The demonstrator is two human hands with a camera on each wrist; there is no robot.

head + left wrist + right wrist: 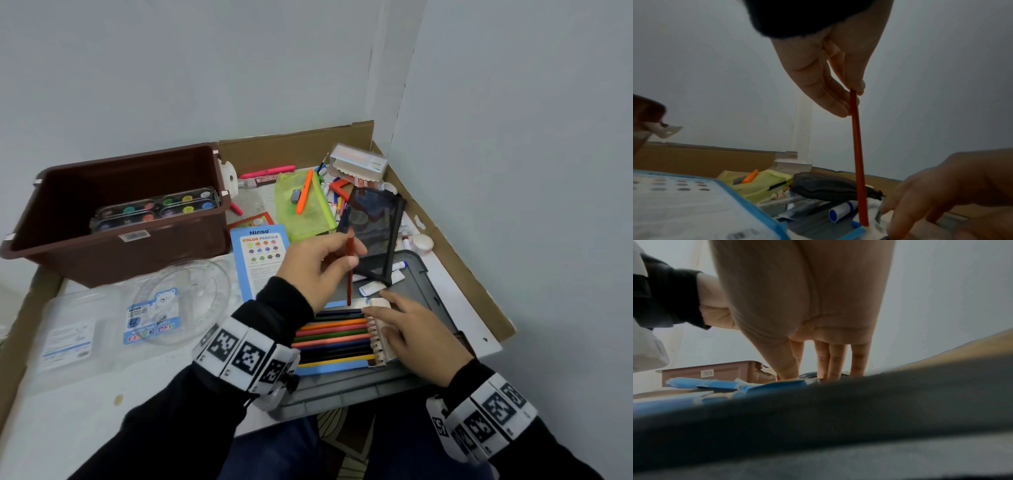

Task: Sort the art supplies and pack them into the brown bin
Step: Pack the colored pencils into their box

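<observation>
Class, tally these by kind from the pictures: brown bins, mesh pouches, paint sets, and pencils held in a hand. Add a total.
Brown bin: 1
Mesh pouches: 2, the green pouch and the black pouch
Paint set, lying inside the bin: 1
Red pencil, pinched by the left hand: 1
Total: 5

Red pencil, brown bin (lid perhaps grey).
</observation>
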